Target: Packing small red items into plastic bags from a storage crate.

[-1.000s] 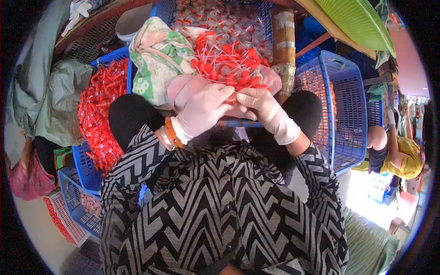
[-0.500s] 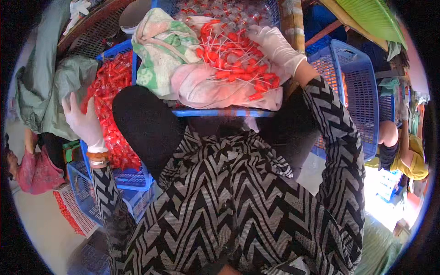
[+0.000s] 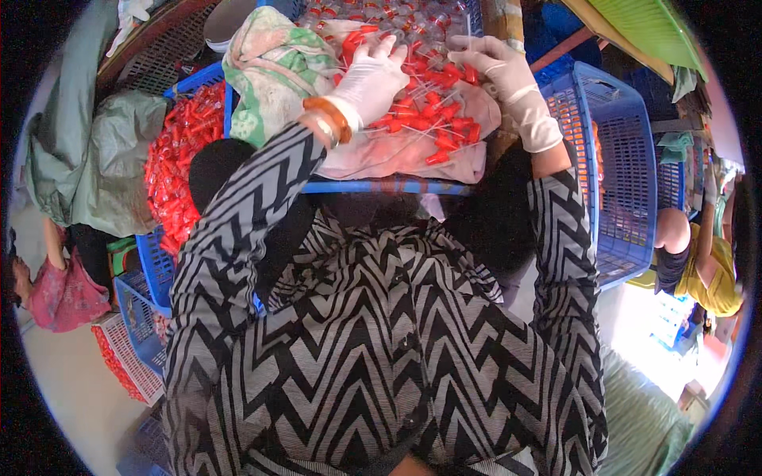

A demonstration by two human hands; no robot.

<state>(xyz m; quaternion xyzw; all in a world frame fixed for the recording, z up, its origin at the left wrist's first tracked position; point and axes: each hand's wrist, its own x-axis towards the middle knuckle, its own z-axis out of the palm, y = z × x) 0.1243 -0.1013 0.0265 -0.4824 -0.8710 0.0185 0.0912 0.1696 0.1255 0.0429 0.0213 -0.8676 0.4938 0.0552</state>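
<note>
"What are the hands doing?"

"The left hand (image 3: 369,86) is holding its fingers apart over the red caps (image 3: 442,127), which are lying on the pink cloth (image 3: 369,164). The right hand (image 3: 504,73) is hovering, fingers bent, at the cloth's right; I can't tell whether it's gripping anything."

"What might be going wrong?"

"A brushing wrist could be sending caps off the cloth's near edge."

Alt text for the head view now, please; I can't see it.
The white-gloved left hand is over a pile of red caps with thin stems on a pink cloth; the right hand, also gloved, is at its right edge. Clear plastic pieces lie beyond, with blue crates either side.
</note>
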